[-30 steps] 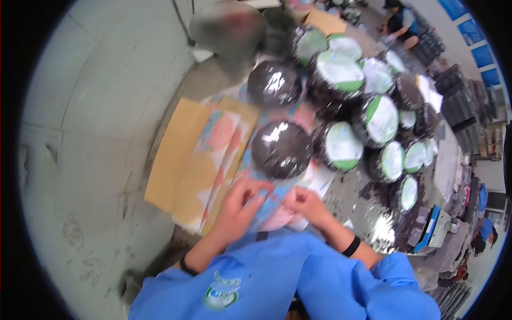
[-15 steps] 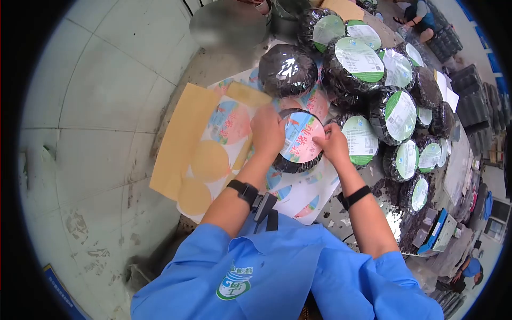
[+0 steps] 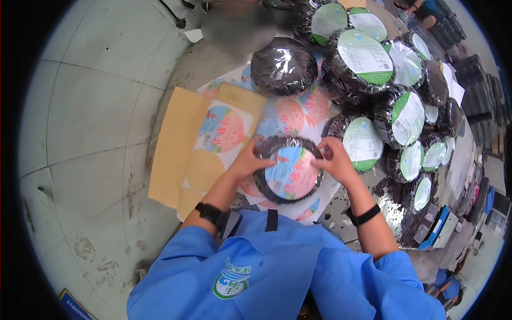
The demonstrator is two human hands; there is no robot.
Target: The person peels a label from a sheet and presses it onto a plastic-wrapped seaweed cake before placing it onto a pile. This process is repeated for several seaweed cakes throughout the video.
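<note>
A round, film-wrapped pack of dried dark seaweed (image 3: 260, 188) lies face up in front of me, a pink-and-blue round label (image 3: 292, 173) on its top. My left hand (image 3: 249, 159) grips its left rim, thumb over the label's edge. On the opposite rim my right hand (image 3: 335, 159) holds it too, thumb on the label's right edge. Under the pack are printed label sheets (image 3: 282, 114). Left of these lies a yellowish backing sheet (image 3: 173, 154) with blank round spots where labels are gone. An unlabelled pack (image 3: 284, 66) sits just beyond.
To the right, several packs with green-and-white labels (image 3: 365, 56) are piled up. A round grey surface, blurred (image 3: 239, 26), stands at the back. White tiles (image 3: 96, 101) run along the left. Other people appear at the far right.
The labelled pack has come closer to my body and slightly left, both hands moving with it. My left hand has shifted from the label's upper left to the pack's left rim.
</note>
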